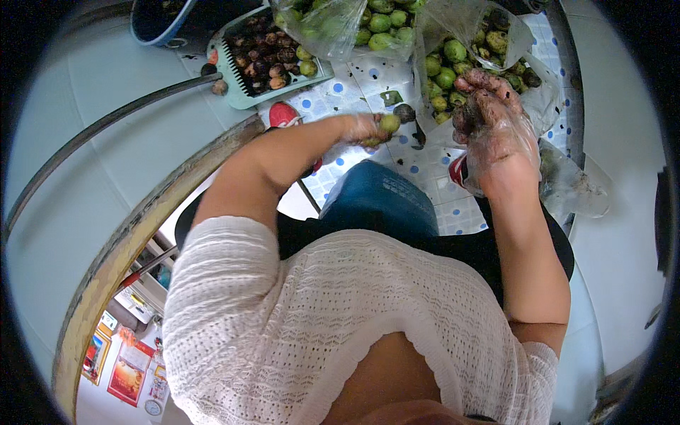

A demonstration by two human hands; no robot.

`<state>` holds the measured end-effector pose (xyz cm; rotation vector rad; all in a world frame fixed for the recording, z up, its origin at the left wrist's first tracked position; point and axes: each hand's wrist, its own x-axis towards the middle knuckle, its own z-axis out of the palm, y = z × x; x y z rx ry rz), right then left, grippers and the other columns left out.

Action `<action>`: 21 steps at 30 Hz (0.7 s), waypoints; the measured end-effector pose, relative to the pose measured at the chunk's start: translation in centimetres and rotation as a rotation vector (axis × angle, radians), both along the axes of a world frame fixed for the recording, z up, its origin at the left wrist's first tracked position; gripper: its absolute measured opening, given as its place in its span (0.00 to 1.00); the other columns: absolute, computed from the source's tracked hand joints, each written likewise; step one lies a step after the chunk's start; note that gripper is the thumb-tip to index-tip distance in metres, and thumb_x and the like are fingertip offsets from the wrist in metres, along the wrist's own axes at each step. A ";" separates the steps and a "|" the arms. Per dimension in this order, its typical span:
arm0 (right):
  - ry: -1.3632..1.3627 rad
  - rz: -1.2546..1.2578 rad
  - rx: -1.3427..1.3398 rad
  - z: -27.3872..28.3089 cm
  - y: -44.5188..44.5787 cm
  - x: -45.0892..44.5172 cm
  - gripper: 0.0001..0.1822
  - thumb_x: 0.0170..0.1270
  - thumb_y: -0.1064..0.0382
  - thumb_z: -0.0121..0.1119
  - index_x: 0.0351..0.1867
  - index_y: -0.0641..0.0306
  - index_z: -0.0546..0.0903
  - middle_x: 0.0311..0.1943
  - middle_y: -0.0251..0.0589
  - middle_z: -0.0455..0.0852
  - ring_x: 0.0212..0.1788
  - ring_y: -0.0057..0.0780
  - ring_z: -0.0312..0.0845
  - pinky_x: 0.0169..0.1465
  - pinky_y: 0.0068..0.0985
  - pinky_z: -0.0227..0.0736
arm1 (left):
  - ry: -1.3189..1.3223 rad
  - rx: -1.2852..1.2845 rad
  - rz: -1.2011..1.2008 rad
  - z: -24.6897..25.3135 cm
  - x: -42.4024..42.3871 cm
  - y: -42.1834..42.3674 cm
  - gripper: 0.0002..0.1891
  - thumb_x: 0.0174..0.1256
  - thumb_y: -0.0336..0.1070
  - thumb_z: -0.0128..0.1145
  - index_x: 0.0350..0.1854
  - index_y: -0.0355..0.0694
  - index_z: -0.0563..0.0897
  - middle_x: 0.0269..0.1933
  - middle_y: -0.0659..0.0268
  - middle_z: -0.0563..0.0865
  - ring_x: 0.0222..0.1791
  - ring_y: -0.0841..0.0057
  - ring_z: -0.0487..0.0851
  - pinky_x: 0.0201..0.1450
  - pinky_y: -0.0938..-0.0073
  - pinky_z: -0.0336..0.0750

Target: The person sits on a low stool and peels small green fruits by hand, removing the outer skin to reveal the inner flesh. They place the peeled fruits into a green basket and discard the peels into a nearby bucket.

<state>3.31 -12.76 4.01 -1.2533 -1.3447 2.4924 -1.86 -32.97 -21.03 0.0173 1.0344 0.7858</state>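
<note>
My left hand [369,132], in a thin clear plastic glove, holds a yellow-green walnut [389,123] in its husk at the fingertips. Motion blurs this hand, and another greenish round shape shows below the fingers. On the right, my right hand [491,117] is raised palm up with curled fingers, its clear glove stained dark brown. Dark matter lies in that palm; whether it is a husk piece or only stain, I cannot tell. Behind the right hand an open clear plastic bag [433,109] holds green and blackened walnuts [446,77]. A dark walnut [405,113] rests on the floor just past my left hand.
A pale green toothed dustpan [241,101] holds dark walnuts [265,53]. Beside it stands a dark bucket with a blue rim [164,40]. Another bag [340,37] of green walnuts is at the top. Husk scraps [392,98] litter the tiled floor [340,87]. A blue object [377,196] stands between my legs.
</note>
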 end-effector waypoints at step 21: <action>0.039 0.711 1.019 0.8 -3.3 -0.3 0.19 0.49 0.60 0.54 0.42 0.67 0.70 0.43 0.57 0.73 0.43 0.50 0.70 0.47 0.33 0.65 | 0.044 0.301 1.211 22.4 -1.4 7.5 0.17 0.60 0.47 0.49 0.45 0.41 0.71 0.44 0.57 0.76 0.44 0.63 0.75 0.49 0.61 0.70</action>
